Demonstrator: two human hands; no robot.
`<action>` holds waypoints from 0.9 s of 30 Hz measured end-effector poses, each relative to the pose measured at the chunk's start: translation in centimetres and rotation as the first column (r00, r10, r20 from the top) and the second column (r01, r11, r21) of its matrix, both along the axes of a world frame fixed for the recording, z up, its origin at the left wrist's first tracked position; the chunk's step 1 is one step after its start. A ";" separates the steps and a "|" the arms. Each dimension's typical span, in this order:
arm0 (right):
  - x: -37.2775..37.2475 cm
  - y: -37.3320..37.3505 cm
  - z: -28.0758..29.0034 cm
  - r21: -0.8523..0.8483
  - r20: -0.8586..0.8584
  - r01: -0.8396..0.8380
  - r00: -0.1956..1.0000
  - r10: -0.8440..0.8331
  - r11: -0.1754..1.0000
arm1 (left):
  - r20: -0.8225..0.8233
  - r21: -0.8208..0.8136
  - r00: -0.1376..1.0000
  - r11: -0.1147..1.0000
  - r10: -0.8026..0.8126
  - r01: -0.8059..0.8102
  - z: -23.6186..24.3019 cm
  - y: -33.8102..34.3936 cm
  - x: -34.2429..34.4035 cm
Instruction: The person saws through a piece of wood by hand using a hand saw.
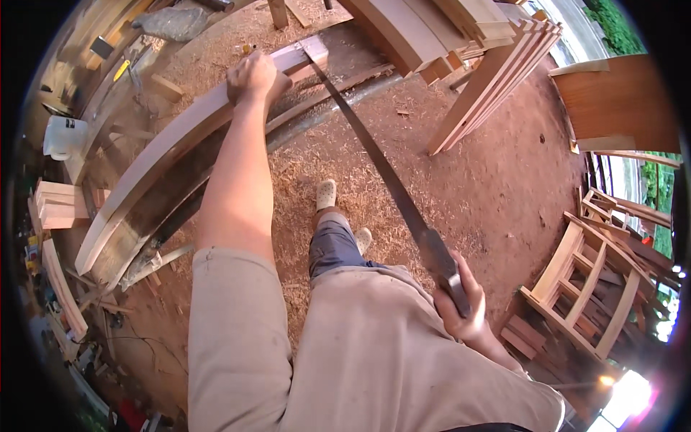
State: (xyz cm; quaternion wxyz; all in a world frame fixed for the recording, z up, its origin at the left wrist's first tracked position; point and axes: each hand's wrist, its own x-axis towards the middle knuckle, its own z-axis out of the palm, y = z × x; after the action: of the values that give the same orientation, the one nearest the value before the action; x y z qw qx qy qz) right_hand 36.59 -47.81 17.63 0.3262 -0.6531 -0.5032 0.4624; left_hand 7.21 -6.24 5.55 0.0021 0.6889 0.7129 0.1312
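In my right hand (463, 302) is the dark handle of a handsaw (381, 165). Its long, narrow blade slants away to the far left, and the tip end lies across the far end of a long, curved plank (176, 129) of pale wood. My left hand (252, 76) is closed on this plank a little to the left of the blade, its fingers partly hidden behind the wrist. Beneath the plank is a dark, worn wooden bench (162, 183).
Stacked curved boards (403, 32) stand beyond the blade, with leaning planks (489, 86) to their right. Wooden frames (586, 284) lie at the right. A white plastic container (65, 138) sits at the far left. Shavings (295, 187) cover the ground around my feet.
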 end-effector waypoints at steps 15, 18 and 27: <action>-7.0 18.5 -6.1 0.231 -0.060 -0.052 0.996 0.067 0.971 | 0.036 -0.081 0.999 0.996 -0.018 0.021 -1.5 2.1 -2.5; -2.7 6.0 -3.0 0.066 -0.023 -0.042 0.999 0.043 0.997 | -0.005 -0.038 1.000 0.999 -0.012 0.011 -1.8 1.5 -2.3; -6.8 24.8 -10.6 0.428 -0.014 -0.030 0.999 0.040 0.903 | 0.098 0.093 0.989 0.991 -0.109 0.100 -0.7 0.5 0.4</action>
State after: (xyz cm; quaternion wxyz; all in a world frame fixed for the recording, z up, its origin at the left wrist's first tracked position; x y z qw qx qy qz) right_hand 29.83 -23.02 7.06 0.4586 -0.5515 -0.6002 0.3539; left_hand 7.58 -5.71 4.88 0.0155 0.7171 0.6682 0.1977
